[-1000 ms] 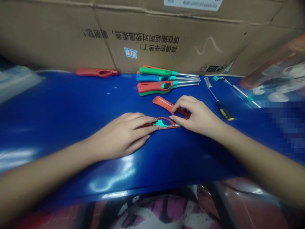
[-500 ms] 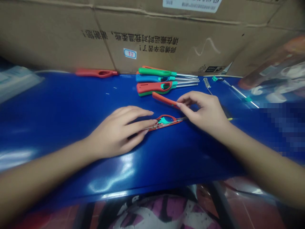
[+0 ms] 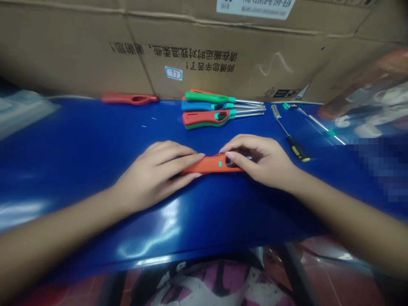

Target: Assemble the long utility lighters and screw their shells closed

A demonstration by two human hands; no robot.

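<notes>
An orange lighter [image 3: 212, 164] of the long-nosed kind lies level on the blue table [image 3: 95, 140], its upper shell half now over the lower one. My left hand [image 3: 159, 174] grips the lighter's left end, fingers on top and thumb along the near side. At its right part, by the trigger opening, my right hand [image 3: 261, 159] pinches the shell between thumb and fingers. A small turquoise piece shows through a slot in the shell. The inner parts are covered, and the right hand mostly hides the nozzle end.
Behind the hands lie several assembled lighters [image 3: 207, 117] with metal nozzles. A red handle shell [image 3: 129, 99] rests against the cardboard box [image 3: 79, 55]. To the right are a screwdriver [image 3: 298, 148], a metal nozzle with turquoise parts [image 3: 328, 129] and clear plastic bags [image 3: 376, 110].
My right hand has brought the orange shell half down and left onto the open half, covering the parts inside. The screwdriver has come out from behind that hand.
</notes>
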